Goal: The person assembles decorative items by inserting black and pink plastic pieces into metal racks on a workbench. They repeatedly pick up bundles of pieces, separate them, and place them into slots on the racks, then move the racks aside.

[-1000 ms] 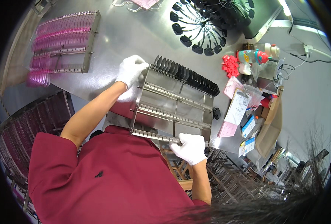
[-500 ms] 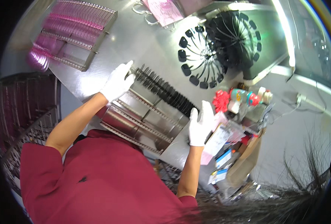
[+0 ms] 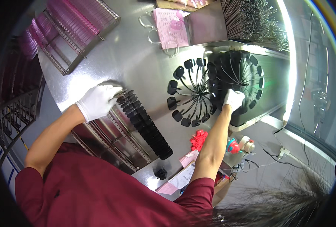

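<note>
My left hand [image 3: 98, 102], in a white glove, has its fingers closed at the upper end of a row of black flat pieces [image 3: 143, 125]; what they pinch is hidden. These pieces stand closely packed along a metal slotted rack [image 3: 113, 140]. My right hand [image 3: 234, 99], also gloved, reaches far right, closed against the darker part of a spoked wire holder [image 3: 239, 77]. I cannot make out what its fingers grip. Beside it stands another wheel of curved wires [image 3: 196, 90] with black rounded pieces at the tips.
A rack of pink clear pieces [image 3: 71, 19] stands at the far left. Pink paper [image 3: 171, 28] and a metal box of wire hooks [image 3: 209, 24] lie at the back. Red clustered parts [image 3: 199, 140], bottles [image 3: 246, 144] and a small black part [image 3: 160, 174] are by my right arm.
My right hand has moved from the lower end of the black row out to the spoked holders and closed. My left hand's fingers have curled in. The view has shifted.
</note>
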A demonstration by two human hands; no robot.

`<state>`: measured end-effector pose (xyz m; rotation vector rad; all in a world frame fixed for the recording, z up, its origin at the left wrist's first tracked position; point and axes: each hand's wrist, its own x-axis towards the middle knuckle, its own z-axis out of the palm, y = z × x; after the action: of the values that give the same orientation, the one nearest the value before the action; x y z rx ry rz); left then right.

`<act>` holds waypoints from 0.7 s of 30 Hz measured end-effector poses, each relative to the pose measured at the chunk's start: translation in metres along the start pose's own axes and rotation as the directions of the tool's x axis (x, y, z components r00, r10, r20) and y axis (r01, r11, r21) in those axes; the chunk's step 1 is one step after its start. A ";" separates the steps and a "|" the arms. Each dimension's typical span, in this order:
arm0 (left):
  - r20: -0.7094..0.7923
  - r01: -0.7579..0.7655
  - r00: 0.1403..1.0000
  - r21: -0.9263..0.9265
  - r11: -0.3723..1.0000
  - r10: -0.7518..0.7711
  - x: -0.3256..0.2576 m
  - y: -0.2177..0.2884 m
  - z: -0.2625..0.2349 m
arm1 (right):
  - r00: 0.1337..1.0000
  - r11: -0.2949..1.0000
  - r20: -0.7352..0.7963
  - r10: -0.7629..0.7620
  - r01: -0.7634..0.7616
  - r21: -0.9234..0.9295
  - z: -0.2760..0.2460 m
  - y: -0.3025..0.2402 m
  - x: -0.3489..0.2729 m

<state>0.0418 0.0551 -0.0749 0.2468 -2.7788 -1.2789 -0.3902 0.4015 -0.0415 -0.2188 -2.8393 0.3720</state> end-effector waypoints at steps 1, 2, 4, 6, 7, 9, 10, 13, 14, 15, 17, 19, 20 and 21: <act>0.028 0.019 0.999 -0.101 0.995 -0.017 0.006 0.012 -0.018 | 0.997 0.996 -0.059 -0.043 0.047 0.076 -0.013 -0.002 -0.002; 0.062 0.032 0.998 -0.203 0.979 -0.020 0.013 0.025 -0.033 | 0.989 0.985 -0.129 -0.073 0.092 0.144 -0.036 -0.006 -0.008; 0.090 0.106 0.994 -0.588 0.802 -0.065 0.012 0.047 -0.041 | 0.992 0.962 -0.021 -0.126 0.127 0.242 -0.086 0.001 -0.037; 0.211 0.233 0.972 -0.920 0.315 -0.104 0.015 0.064 -0.026 | 0.943 0.903 0.015 -0.331 0.312 0.296 -0.134 -0.014 -0.118; 0.290 0.287 0.954 -0.957 -0.044 -0.077 0.019 0.071 -0.011 | 0.913 0.850 0.044 -0.405 0.358 0.386 -0.151 -0.015 -0.159; 0.408 0.352 0.913 -0.776 -0.524 0.010 0.025 0.082 0.014 | 0.848 0.806 0.028 -0.529 0.492 0.330 -0.171 -0.020 -0.231; 0.446 0.399 0.891 -0.686 -0.608 0.082 0.022 0.079 0.026 | 0.802 0.767 0.055 -0.594 0.545 0.337 -0.186 -0.034 -0.260; 0.281 0.352 0.935 -0.637 -0.686 0.219 0.004 0.079 0.032 | 0.768 0.730 0.162 -0.620 0.489 0.477 -0.217 -0.066 -0.300; 0.156 0.291 0.955 -0.669 -0.684 0.254 0.002 0.087 0.014 | 0.789 0.691 0.102 -0.606 0.458 0.559 -0.211 -0.063 -0.301; 0.186 0.275 0.962 -0.678 -0.682 0.202 -0.002 0.081 0.005 | 0.860 0.740 0.084 -0.503 0.378 0.556 -0.196 -0.065 -0.286; 0.197 0.219 0.974 -0.717 -0.661 0.109 -0.010 0.072 -0.014 | 0.888 0.825 0.039 -0.459 0.410 0.388 -0.142 -0.051 -0.239; 0.158 0.148 0.987 -0.810 -0.567 0.032 -0.017 0.070 -0.028 | 0.868 0.886 0.180 -0.463 0.457 0.075 -0.077 -0.023 -0.201; 0.123 0.104 0.992 -0.867 -0.488 -0.008 -0.019 0.069 -0.035 | 0.868 0.905 0.322 -0.379 0.420 -0.065 -0.051 -0.016 -0.193; 0.087 0.057 0.995 -0.901 -0.429 -0.050 -0.022 0.065 -0.035 | 0.883 0.912 0.331 -0.332 0.391 -0.128 -0.021 -0.004 -0.188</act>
<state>0.0606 0.0744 -0.0023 0.1718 -0.3867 -2.9826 -0.2056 0.3682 -0.0669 0.3690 -3.1255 0.0519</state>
